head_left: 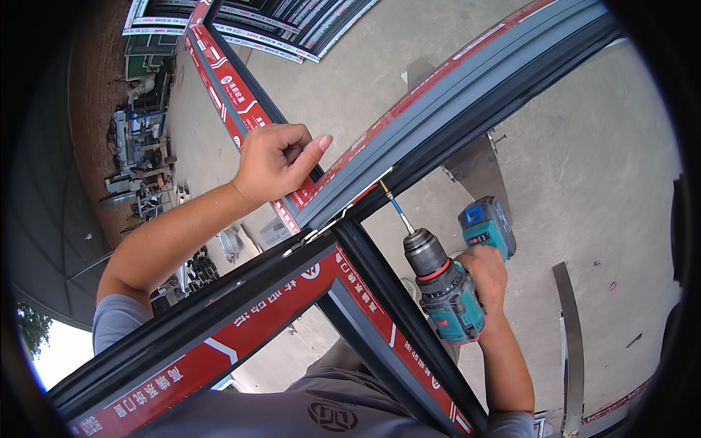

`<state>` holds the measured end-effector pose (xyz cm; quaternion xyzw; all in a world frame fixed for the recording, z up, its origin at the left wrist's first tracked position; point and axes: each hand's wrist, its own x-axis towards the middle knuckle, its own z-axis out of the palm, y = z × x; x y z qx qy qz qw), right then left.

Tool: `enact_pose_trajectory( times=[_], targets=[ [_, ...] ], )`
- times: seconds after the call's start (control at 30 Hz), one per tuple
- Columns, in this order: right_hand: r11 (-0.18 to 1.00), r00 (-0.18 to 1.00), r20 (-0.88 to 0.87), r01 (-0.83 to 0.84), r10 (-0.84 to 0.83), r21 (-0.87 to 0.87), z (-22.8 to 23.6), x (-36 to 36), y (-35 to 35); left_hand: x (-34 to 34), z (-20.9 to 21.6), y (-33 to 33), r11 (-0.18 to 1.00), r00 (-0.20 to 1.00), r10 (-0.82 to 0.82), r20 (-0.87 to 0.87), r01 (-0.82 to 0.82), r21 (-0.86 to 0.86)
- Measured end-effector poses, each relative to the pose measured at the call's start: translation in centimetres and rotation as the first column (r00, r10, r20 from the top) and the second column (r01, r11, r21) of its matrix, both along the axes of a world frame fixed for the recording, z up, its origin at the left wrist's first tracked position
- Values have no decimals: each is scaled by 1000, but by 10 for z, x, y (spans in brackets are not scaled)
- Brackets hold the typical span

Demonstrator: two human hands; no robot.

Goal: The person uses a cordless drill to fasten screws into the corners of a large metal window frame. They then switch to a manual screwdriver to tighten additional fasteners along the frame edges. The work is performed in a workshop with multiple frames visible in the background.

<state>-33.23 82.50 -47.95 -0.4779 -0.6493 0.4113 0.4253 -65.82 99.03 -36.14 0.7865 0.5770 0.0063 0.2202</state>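
Observation:
My right hand [485, 276] is wrapped round the grip of a teal and black cordless drill [449, 310]. A long slim bit [395, 204] runs from its chuck, its brassy tip at the black edge of a grey profile frame [431, 120] with red film. Along that edge lies a thin metal strip [372, 186], close to the tip. My left hand [279, 162] rests by the frame's corner, fingers curled in and thumb stretched out; its palm side is hidden. Nearer me is a second dark frame [248, 321], also faced with red film, meeting the first at the corner.
A red-filmed upright profile [232, 87] runs to the far left. Stacked profiles [292, 25] lie on the concrete floor at the back. Tools and scrap [150, 164] crowd the left side. A curved metal strip [571, 343] lies at the right.

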Motion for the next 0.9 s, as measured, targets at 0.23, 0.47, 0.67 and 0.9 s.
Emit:
enact_pose_trajectory(
  times=[0.23, 0.47, 0.67, 0.9],
  targets=[
    [1000, 1000, -7, 5, -5, 5, -1, -1, -1, 0, -4, -1, 998, 1000, 4, 30, -6, 69],
    [1000, 1000, -9, 0, 0, -15, 4, -2, 1, 0, -5, -1, 997, 999, 10, 47, -14, 79],
    [999, 999, 47, -27, 25, 37, 4, 2, 13, 1, -2, 0, 998, 999, 17, 40, -19, 63],
    [999, 999, -30, -27, 27, -19, 3, 0, 12, 0, -2, -1, 998, 998, 1, 56, -5, 65]
  ],
)
